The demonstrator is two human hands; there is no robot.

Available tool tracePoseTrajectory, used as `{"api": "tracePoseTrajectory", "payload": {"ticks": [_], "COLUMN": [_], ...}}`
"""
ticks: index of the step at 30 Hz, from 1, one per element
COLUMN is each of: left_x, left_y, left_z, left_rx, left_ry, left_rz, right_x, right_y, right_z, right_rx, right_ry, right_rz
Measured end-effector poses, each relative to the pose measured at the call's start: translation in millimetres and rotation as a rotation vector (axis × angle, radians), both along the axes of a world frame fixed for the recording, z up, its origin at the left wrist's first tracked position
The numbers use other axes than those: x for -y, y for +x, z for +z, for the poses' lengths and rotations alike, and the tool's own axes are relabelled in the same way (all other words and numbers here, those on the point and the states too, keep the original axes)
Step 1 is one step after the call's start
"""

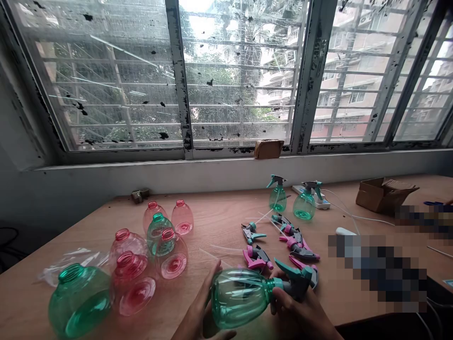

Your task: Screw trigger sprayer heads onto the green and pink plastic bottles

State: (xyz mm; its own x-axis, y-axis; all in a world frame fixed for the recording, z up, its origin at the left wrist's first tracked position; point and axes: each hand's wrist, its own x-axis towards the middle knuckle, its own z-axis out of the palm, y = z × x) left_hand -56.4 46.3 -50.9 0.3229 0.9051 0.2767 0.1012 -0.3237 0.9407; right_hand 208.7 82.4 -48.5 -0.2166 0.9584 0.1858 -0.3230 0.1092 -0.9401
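Note:
A green plastic spray bottle (239, 296) lies on its side between my hands, low over the wooden table (219, 222). My left hand (201, 311) cups its round body, fingers curled along the side. My right hand (300, 314) grips the neck and the teal and grey trigger head (296, 279) fitted on it. Loose trigger heads (283, 241), pink and teal with thin white tubes, lie just beyond my hands.
Several empty pink and green bottles (141, 259) without heads stand at the left, beside a crumpled plastic bag (74, 260). Two assembled green sprayers (292, 200) stand near the wall. A cardboard box (382, 193) and a white cable are at right.

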Motion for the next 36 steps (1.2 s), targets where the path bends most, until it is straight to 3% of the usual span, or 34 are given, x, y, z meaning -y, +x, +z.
{"api": "tracePoseTrajectory", "payload": {"ticks": [6,14,18,22,26,32,36], "left_x": [0.1,1.0,1.7,-2.1,-3.9,1.9,2.0], "left_y": [-2.9,-1.6,-2.6,-2.9,-2.3,0.7,-1.1], "left_z": [4.7,-1.5,0.8,-0.7,0.3,5.1,3.8], "left_rx": [-0.141,0.078,0.001,-0.051,-0.010,0.091,0.000], "left_ry": [0.063,0.011,-0.014,0.063,0.058,0.007,0.007], "left_rz": [0.061,-0.001,-0.008,0.032,-0.043,-0.056,-0.043], "right_x": [-0.4,-2.0,-2.1,-1.4,-0.8,-1.2,-2.1], "right_y": [0.1,2.0,3.1,4.2,4.6,3.8,3.7], "right_z": [2.7,-4.0,-4.4,-2.2,-0.2,-1.1,-2.9], "right_rx": [0.031,-0.006,-0.005,0.025,0.036,0.020,0.000], "right_ry": [-0.007,0.008,0.009,0.026,0.031,0.017,0.012], "right_rz": [0.002,0.027,0.037,0.049,0.054,0.039,0.035]}}
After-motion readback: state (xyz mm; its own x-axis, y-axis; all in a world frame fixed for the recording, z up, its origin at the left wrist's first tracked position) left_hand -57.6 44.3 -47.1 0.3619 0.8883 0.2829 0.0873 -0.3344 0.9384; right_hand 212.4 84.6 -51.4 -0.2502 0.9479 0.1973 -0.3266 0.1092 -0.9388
